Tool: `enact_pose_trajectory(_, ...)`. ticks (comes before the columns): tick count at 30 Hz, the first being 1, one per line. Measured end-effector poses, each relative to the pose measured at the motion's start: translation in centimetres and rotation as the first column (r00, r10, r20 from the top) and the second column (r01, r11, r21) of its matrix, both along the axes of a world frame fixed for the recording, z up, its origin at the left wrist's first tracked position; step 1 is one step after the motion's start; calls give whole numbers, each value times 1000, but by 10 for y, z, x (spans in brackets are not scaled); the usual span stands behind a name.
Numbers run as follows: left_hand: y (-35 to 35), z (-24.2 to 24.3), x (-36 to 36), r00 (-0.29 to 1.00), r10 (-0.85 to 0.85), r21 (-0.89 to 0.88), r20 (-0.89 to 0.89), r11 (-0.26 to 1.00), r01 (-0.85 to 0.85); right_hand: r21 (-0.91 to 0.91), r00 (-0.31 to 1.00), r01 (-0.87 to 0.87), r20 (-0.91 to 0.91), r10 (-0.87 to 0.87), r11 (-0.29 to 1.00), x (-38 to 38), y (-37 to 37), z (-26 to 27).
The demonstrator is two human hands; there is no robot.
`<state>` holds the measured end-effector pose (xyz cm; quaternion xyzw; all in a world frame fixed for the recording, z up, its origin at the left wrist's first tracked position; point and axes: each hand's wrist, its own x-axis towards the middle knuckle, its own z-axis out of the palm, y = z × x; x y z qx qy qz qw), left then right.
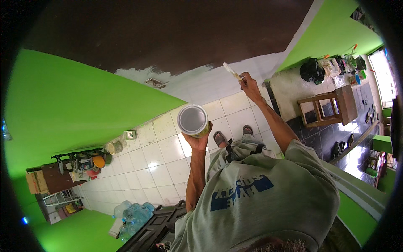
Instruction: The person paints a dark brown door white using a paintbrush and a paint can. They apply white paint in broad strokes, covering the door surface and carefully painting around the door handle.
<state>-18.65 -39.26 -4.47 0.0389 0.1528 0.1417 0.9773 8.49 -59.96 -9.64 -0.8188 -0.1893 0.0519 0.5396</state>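
My left hand is wrapped around the lower side of an open metal paint can, whose inside looks light grey. In my right hand is a paintbrush, its bristles coated white and pointing at the door. That dark brown door or panel rises before me, with a grey-white painted band along its lower part and a ragged upper edge. A metal door handle or latch sits near the left edge of the band. Whether the bristles touch the surface, I cannot tell.
White floor tiles lie underfoot. A wooden stool, a black bag and buckets stand at the right. Along the left green wall are a small pail and a cluttered rack. Large water bottles stand by a dark carved wooden door.
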Motion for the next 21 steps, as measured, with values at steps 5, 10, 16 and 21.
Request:
enact_pose_trajectory(5, -5, 10, -14, 999, 13, -65, 46, 998, -10, -3, 998, 35, 43, -35, 999, 35, -7, -16)
enact_pose_trajectory(10, -16, 15, -18, 999, 6, -63, 40, 998, -3, -22, 990, 132, -40, -132, 991, 68, -38, -31)
enact_pose_trajectory(16, -29, 25, -20, 999, 31, -88, -30, 996, -33, 143, 865, 500, -44, -499, 854, 49, -42, -48)
enact_pose_trajectory(21, -32, 34, -20, 999, 28, -89, -40, 996, -32, 268, 891, 453, -128, -435, 850, 19, 39, -61)
